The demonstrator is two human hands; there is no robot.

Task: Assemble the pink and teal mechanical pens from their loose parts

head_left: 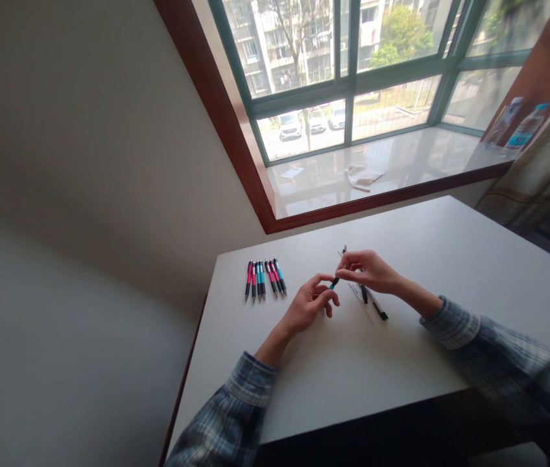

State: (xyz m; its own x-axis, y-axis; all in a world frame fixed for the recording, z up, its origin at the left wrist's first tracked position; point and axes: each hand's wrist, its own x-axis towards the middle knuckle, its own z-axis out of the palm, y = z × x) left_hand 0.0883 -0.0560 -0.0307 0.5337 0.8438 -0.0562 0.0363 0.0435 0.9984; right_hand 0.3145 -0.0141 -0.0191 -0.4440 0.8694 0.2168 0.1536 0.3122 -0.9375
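Left hand (304, 309) and right hand (371, 270) both pinch pen (334, 283), right of row (261, 280); parts (364, 294) farther right. Looks like fitting step, imo; next move needs steady grip, straight alignment.

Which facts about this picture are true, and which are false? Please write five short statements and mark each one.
1. The right hand pinches a black-and-teal pen part. True.
2. The left hand lies flat on the table. False: its fingers are raised, at the pen part.
3. Pink and blue pens lie side by side, left of both hands. True.
4. Two bottles stand on the table. False: they stand on the windowsill.
5. A pale cloth lies on the windowsill. True.
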